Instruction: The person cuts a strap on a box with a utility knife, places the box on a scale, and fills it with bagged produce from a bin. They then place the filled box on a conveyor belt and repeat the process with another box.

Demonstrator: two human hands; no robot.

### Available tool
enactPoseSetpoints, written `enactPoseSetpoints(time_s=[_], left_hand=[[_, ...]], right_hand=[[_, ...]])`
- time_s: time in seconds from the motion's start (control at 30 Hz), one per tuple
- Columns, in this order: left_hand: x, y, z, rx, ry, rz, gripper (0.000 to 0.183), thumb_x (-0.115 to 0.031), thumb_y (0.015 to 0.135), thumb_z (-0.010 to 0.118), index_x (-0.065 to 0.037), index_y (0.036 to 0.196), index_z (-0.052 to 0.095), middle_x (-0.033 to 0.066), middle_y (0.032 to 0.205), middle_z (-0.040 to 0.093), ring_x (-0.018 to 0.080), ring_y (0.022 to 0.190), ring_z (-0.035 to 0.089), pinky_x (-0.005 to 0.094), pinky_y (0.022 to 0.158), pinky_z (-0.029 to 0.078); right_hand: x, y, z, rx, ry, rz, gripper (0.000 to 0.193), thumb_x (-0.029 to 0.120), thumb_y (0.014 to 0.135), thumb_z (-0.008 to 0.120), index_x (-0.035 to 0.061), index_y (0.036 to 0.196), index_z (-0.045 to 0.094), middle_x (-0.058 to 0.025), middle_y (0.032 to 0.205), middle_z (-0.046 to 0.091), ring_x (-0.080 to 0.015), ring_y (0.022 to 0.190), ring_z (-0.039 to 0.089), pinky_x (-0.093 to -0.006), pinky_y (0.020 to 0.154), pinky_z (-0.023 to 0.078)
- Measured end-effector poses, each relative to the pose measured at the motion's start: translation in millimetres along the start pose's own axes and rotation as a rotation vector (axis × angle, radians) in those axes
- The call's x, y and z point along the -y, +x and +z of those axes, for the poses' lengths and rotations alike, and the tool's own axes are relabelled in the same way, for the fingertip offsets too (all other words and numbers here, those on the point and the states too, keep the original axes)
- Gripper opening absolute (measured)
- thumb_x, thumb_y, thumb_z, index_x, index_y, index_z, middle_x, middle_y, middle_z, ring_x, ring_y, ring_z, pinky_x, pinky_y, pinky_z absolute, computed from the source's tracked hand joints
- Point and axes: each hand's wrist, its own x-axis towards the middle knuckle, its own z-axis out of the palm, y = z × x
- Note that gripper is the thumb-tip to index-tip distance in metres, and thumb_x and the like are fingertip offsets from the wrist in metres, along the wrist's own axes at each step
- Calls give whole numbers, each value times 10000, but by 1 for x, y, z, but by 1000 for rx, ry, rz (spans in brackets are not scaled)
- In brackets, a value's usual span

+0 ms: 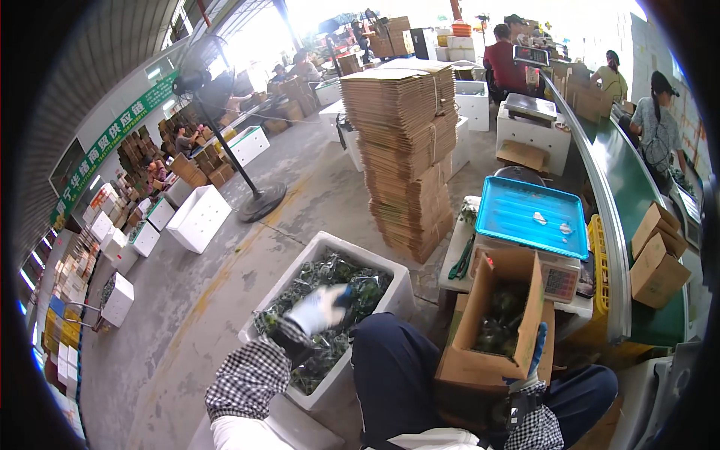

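My left hand (319,310), in a white glove with blue at the fingers, is smeared by motion over a white foam box (406,281). Clear bags of dark leafy greens (322,375) fill that box; whether the hand has hold of one cannot be made out. An upright open cardboard box (487,362) stands in front of me at the right, with similar bagged greens (500,319) inside. Against its right side is my right hand (537,352) in a blue-fingered glove, gripping the wall near the corner. Part of this hand is hidden by the box and the checked sleeve.
Beyond the cardboard box, a blue tray (517,214) rests on a scale (560,283), beside green-handled scissors (463,259). A tall stack of flattened cartons (409,157) rises ahead. A conveyor (621,161) runs along the right. A fan (259,202) and more foam boxes (199,219) stand left.
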Motion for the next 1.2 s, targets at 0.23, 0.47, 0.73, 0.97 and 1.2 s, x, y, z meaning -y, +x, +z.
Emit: enactPoseSetpoints(time_s=[0.23, 0.47, 0.73, 0.97, 1.2], left_hand=[[87, -11, 111, 9, 540, -297, 323, -268, 737, 611, -179, 1046, 582, 155, 1113, 540, 352, 1044, 545, 456, 848, 453], [141, 1, 65, -536, -120, -378, 330, -252, 787, 599, -80, 1066, 555, 187, 1028, 608, 327, 949, 581, 396, 826, 461], [-81, -33, -30, -223, -901, 169, 251, -219, 881, 525, -12, 1023, 527, 103, 677, 605, 151, 488, 568, 252, 414, 483], [-167, 15, -39, 113, -985, 169, 383, -306, 891, 555, -76, 1189, 481, 99, 930, 642, 150, 648, 640, 207, 473, 470], [26, 106, 42, -191, 188, -30, 579, -308, 790, 600, -174, 1324, 421, 187, 1346, 397, 315, 1218, 421, 368, 1007, 353]], right_hand=[[20, -6, 14, 72, 150, 245, 493, 484, 875, 494, 84, 1157, 546, -80, 949, 655, -205, 724, 659, -327, 605, 567], [21, -7, -9, 49, -2, 145, 537, 515, 865, 487, 88, 1189, 518, -88, 1008, 626, -219, 802, 639, -356, 655, 546], [19, -3, 1, 184, -133, 111, 572, 515, 870, 478, 93, 1256, 472, -104, 1133, 590, -245, 943, 616, -404, 768, 531], [-15, 9, -47, -62, -332, -313, 557, 475, 894, 458, 92, 1299, 436, -98, 1116, 594, -215, 927, 613, -360, 768, 528], [-5, 8, -37, 62, -27, 52, 592, 500, 887, 453, 88, 1311, 423, -116, 1140, 586, -214, 939, 619, -333, 759, 538]])
